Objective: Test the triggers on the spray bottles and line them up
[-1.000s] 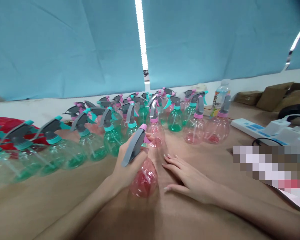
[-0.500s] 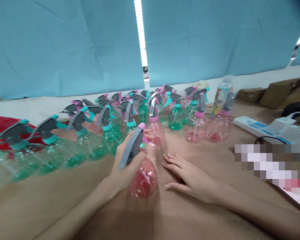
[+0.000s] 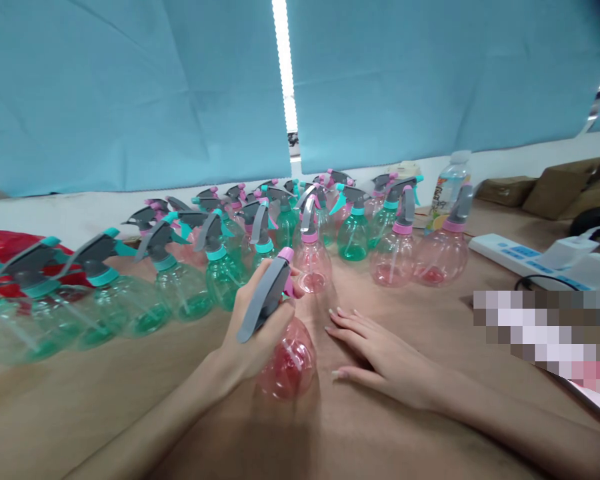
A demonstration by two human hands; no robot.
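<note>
Apparently, left hand encircles sprayer; right lies flat.

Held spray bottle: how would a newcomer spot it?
Below the blue sheet, spray bottles stand on the brown table. Nearer the camera, the left hand grips a pink bottle with a grey spray head; it alone is held.

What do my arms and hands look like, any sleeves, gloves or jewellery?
Your left hand and right hand are ungloved. No sleeve, watch or bracelet shows on either forearm. The right fingers show no ring; the left are partly hidden. The right nails look longish.
</note>
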